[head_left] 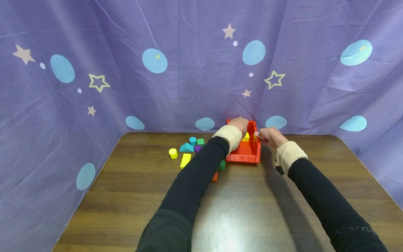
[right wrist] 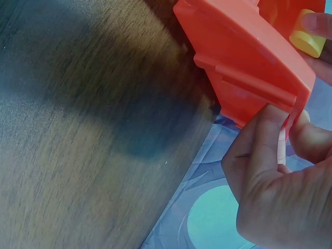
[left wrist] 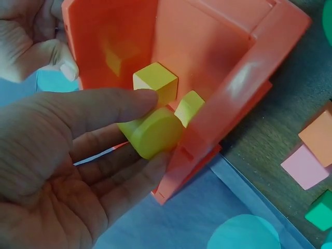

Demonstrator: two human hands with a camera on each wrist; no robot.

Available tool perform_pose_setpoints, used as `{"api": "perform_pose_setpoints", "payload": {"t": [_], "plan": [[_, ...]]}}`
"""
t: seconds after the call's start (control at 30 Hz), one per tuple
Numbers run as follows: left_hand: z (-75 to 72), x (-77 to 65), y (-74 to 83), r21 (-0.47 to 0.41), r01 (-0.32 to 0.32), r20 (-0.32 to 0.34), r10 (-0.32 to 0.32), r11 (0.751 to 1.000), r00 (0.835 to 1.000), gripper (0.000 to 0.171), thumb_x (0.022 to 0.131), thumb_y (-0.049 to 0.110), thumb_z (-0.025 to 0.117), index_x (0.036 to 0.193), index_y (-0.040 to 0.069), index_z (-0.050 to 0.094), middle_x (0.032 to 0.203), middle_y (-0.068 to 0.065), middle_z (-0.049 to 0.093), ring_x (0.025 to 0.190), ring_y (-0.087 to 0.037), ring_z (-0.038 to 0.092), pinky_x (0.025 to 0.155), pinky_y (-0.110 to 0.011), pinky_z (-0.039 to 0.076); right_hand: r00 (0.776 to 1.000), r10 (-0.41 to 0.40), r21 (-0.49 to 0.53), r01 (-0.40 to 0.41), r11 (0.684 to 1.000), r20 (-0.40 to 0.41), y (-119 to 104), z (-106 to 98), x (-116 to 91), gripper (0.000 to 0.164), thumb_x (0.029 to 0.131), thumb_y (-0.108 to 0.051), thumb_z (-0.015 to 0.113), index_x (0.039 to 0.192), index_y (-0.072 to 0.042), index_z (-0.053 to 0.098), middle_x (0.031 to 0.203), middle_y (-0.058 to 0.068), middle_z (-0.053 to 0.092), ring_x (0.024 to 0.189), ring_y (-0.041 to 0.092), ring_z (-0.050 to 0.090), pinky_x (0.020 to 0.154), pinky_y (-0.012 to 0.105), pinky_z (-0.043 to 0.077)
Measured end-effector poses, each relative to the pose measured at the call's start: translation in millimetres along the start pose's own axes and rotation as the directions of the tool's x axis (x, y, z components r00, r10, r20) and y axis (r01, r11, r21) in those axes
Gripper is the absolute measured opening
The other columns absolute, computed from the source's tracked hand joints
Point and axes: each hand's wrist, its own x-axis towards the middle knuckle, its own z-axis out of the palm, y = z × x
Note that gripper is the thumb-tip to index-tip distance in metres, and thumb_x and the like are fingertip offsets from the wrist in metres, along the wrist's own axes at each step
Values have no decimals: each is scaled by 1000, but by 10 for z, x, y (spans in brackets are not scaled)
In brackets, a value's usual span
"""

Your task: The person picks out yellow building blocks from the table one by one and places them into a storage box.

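A red plastic bin (head_left: 243,160) stands at the back of the table, its low front toward me. My left hand (head_left: 240,124) reaches inside it. In the left wrist view, thumb and fingers of that hand grip a yellow rounded block (left wrist: 155,134) close to the bin's wall. A yellow cube-like block (left wrist: 155,80) and a smaller yellow block (left wrist: 190,107) lie just past the thumb, inside the bin. My right hand (head_left: 270,136) is at the bin's right side; in the right wrist view its thumb and fingers pinch the edge of the red wall (right wrist: 254,62).
Left of the bin lie loose blocks: a yellow cylinder (head_left: 172,153), a yellow slab (head_left: 185,160), a blue triangle (head_left: 186,147), a blue cylinder (head_left: 192,141) and several others, some partly behind my left sleeve. A purple patterned cloth (head_left: 195,94) hangs right behind the table.
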Motion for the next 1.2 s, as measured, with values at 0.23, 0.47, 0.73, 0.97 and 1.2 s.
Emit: {"api": "perform_pose_setpoints", "payload": {"t": [0.23,0.47,0.73,0.97,1.2], "plan": [[128,260,75,82,64,40,-67,995,997,20,99,16,62,112,20,76,118,5,72,99,-9,67,80,-26,55,1000,2,4,-2,1000,-23,3,-1,10,37,97,1,46,63,-9,36,77,2,40,70,13,47,67,24,44],[196,285,186,74,183,-1,-183,980,983,26,103,22,54,117,27,75,117,9,72,99,-7,68,77,-27,56,1000,-26,26,25,999,17,5,-12,21,40,93,4,43,57,-12,35,67,-2,39,62,10,44,62,22,43],[152,-12,325,97,266,40,-271,959,962,30,108,24,48,128,29,70,125,12,69,105,-4,65,84,-27,54,997,-53,97,46,994,64,194,-82,367,29,88,4,56,64,-9,47,71,1,49,66,12,53,67,23,49],[251,42,298,134,258,20,-263,957,965,30,108,23,48,128,28,70,123,13,70,104,-6,67,81,-30,57,991,-62,124,47,991,118,404,-162,876,28,91,3,54,65,-5,52,70,5,52,61,15,54,61,26,52],[343,87,255,89,235,-5,-236,968,972,30,106,24,51,127,30,72,123,12,71,103,-6,68,81,-30,57,999,-22,60,21,998,28,150,-19,313,38,92,7,49,60,-10,37,70,2,44,64,14,46,65,27,46]]}}
